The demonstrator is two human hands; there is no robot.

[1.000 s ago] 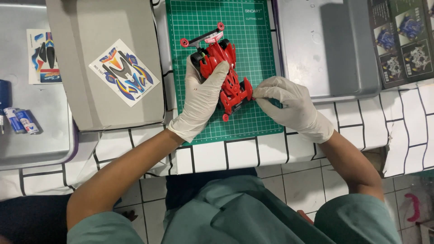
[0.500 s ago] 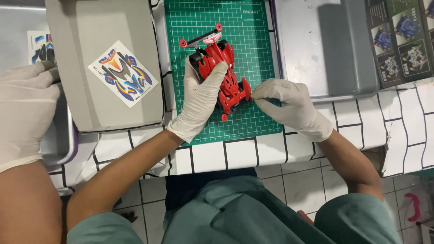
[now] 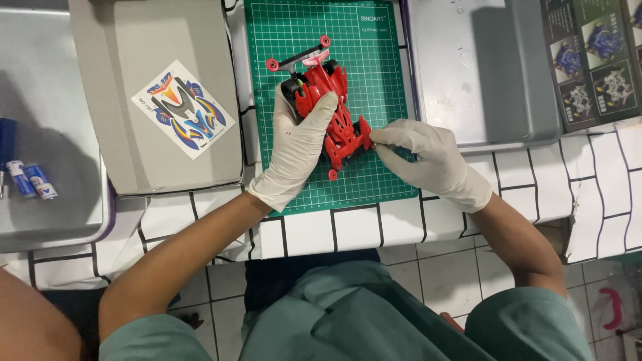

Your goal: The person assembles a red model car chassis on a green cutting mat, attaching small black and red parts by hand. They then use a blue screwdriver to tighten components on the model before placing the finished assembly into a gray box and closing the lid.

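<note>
While both gloved hands (image 3: pixel 301 150) (image 3: pixel 428 160) grip the red toy car (image 3: pixel 331 107), green cutting mat (image 3: pixel 374 80) over grid-patterned tabletop (image 3: pixel 307 230).

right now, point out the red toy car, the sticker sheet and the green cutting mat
red toy car (image 3: pixel 338 117), head view, on its red body shell
sticker sheet (image 3: pixel 184 109), head view, on the printed middle
green cutting mat (image 3: pixel 374 80), head view, on bare grid right of the car

One red toy car (image 3: pixel 328 107) in the middle, one green cutting mat (image 3: pixel 374 167) under it, two white-gloved hands, left hand (image 3: pixel 297 150) and right hand (image 3: pixel 428 160), one sticker sheet (image 3: pixel 184 109) upper left, two small batteries (image 3: pixel 30 180) far left, two grey trays, one at left (image 3: pixel 53 220), one upper right (image 3: pixel 468 73)
</note>
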